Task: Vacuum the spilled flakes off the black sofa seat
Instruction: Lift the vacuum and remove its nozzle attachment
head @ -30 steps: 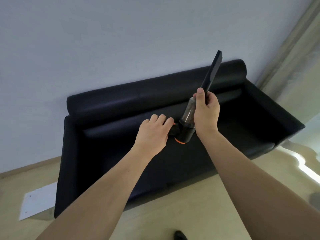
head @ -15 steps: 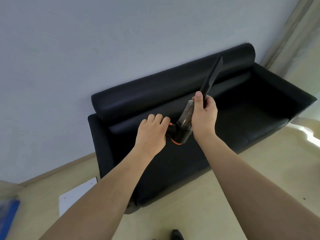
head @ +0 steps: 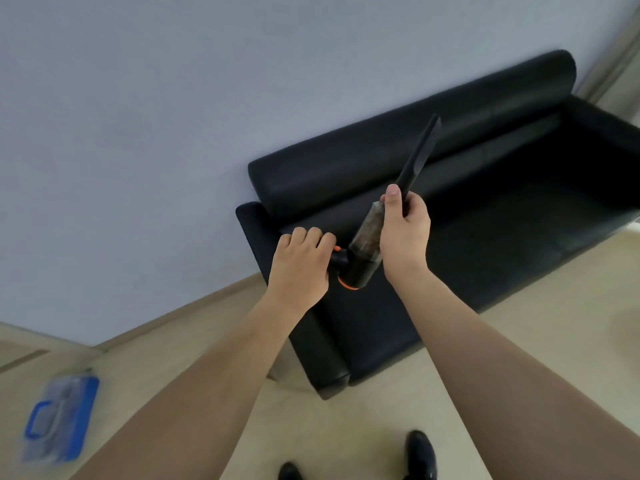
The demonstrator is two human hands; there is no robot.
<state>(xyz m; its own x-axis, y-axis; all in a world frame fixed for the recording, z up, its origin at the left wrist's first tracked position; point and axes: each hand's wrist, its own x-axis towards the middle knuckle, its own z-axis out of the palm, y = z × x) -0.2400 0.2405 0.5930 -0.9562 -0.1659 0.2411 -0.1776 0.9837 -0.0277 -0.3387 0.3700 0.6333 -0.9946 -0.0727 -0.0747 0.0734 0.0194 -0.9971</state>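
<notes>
Sofa [head: 485,237] behind; both hands grip vacuum [head: 367,244]

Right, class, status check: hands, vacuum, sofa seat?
Left hand grips the vacuum handle; right hand holds the nozzle base. Nozzle tip up, off the sofa seat. No flakes visible; nothing in the way.

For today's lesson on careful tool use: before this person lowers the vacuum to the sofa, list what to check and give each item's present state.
1. Left hand grips the vacuum handle: ok.
2. Right hand holds the dust cup where the nozzle joins: ok.
3. Nozzle seated fully: cannot tell, the hand covers the joint.
4. Nozzle aimed at the sofa seat: not ok, it points up toward the backrest.
5. Flakes located on the seat: cannot tell, none show on the dark cushion.
6. Dust cup has room: cannot tell, it already looks filled with debris.
</notes>
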